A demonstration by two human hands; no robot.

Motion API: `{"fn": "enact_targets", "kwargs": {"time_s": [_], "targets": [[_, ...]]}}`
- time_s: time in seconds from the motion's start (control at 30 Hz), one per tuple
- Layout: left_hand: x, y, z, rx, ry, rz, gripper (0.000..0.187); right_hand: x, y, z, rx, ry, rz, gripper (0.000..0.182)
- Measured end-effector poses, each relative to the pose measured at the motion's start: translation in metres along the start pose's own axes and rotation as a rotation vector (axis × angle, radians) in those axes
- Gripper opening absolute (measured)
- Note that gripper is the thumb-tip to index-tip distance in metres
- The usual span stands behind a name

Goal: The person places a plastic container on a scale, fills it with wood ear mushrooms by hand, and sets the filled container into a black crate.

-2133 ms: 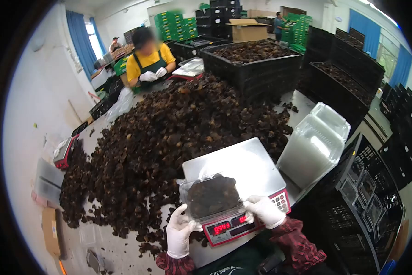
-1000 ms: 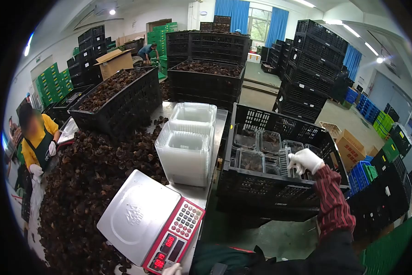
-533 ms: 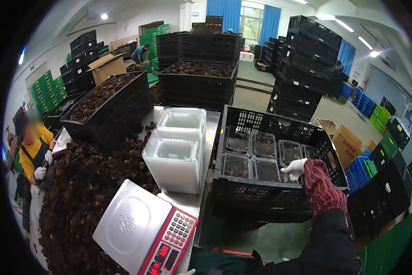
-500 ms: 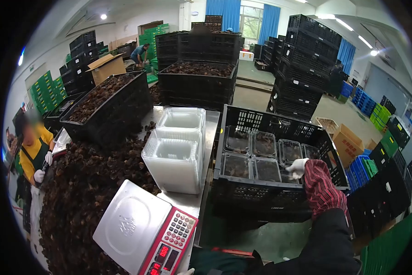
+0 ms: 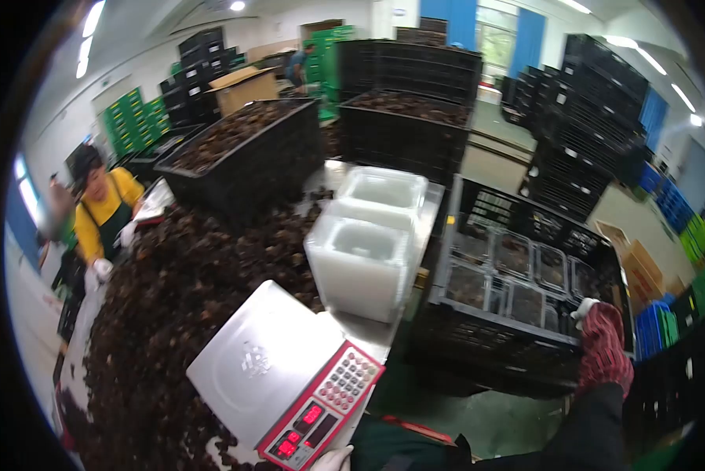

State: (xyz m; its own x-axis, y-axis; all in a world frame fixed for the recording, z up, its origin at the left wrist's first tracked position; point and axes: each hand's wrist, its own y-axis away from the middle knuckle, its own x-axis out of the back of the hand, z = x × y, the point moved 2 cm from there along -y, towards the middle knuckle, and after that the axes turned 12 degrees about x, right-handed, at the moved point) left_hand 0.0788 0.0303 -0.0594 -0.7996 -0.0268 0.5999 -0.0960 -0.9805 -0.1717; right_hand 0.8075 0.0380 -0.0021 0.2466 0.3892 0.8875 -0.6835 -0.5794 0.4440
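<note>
My right hand, in a white glove below a red-and-black patterned sleeve, reaches over the near side of the black crate, toward its right end. Clear lidded containers with dark contents stand in rows inside that crate, left of the hand. Its fingers are partly hidden and blurred, so their grip does not show. At the bottom edge, my gloved left hand is only partly in view, beside the red keypad side of the weighing scale. The scale's metal pan bears nothing.
Dark, mushroom-like pieces cover the table left of the scale. Nested clear containers stand behind it. Large black bins of similar pieces stand farther back. A person in yellow works at left. Tall black crate stacks rise at right.
The view has swung left, so the scale and crate sit farther right in it. My right hand has shifted toward the crate's right end. More of my left hand shows.
</note>
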Motion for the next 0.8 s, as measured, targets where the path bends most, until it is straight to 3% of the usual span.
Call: {"fn": "enact_targets", "kwargs": {"time_s": [0.03,0.07,0.1,0.13,0.17,0.2,0.23,0.27,0.33,0.37,0.43,0.47,0.57,0.63,0.67,0.7,0.77,0.8], "targets": [[0.0,0.0,0.0,-0.004,0.012,0.016,0.019,0.001,-0.014,-0.002,0.0,-0.255,0.022,0.032],[0.0,-0.001,0.001,0.003,0.022,0.012,0.02,0.007,-0.027,-0.007,0.047,-0.242,0.164,0.029],[0.001,0.0,0.001,0.018,0.034,0.018,0.02,0.019,-0.025,-0.021,0.195,-0.126,0.469,0.024],[0.0,0.002,0.001,0.026,0.041,0.017,0.021,0.057,0.033,-0.077,0.082,-0.331,0.464,0.023],[0.001,0.002,-0.001,0.037,0.048,0.023,0.021,0.049,-0.016,-0.066,0.447,0.431,0.768,0.017],[0.004,-0.003,-0.003,-0.072,-0.063,-0.013,0.036,0.07,-0.005,-0.091,0.421,0.342,0.804,0.014],[0.001,-0.001,-0.005,0.016,-0.036,-0.003,0.024,0.075,-0.027,-0.096,0.567,0.308,1.121,0.014],[0.003,0.0,-0.004,0.055,-0.072,-0.045,0.025,0.087,-0.008,-0.135,0.686,0.033,1.265,0.02],[0.004,0.004,-0.007,0.134,-0.109,-0.039,0.025,0.112,0.03,-0.218,0.919,-0.513,1.147,0.028],[0.002,0.005,-0.009,0.122,-0.035,-0.068,0.026,0.124,0.083,-0.27,0.98,-0.647,1.033,0.022],[-0.001,0.007,-0.017,0.124,0.035,-0.066,0.027,0.135,0.152,-0.348,1.371,-0.183,1.242,0.018],[-0.006,0.009,-0.022,0.094,0.04,-0.09,0.028,0.138,0.184,-0.384,1.552,-0.176,1.329,0.012],[-0.008,0.011,-0.027,0.085,0.048,-0.141,0.031,0.135,0.247,-0.459,1.633,-0.268,1.14,0.02],[-0.002,0.011,-0.026,0.107,0.129,-0.204,0.027,0.117,0.224,-0.494,1.677,-0.155,0.796,0.027],[0.005,0.012,-0.025,0.124,0.126,-0.178,0.027,0.102,0.198,-0.507,1.647,-0.029,0.937,0.029],[0.014,0.013,-0.025,0.181,0.274,-0.24,0.026,0.099,0.198,-0.511,1.674,-0.029,0.934,0.029],[0.049,0.013,-0.017,0.288,0.437,-0.355,0.027,0.103,0.193,-0.512,1.517,-0.161,0.729,0.029],[0.072,0.012,-0.018,0.282,0.448,-0.312,0.028,0.103,0.19,-0.51,1.567,-0.249,0.719,0.028]]}}
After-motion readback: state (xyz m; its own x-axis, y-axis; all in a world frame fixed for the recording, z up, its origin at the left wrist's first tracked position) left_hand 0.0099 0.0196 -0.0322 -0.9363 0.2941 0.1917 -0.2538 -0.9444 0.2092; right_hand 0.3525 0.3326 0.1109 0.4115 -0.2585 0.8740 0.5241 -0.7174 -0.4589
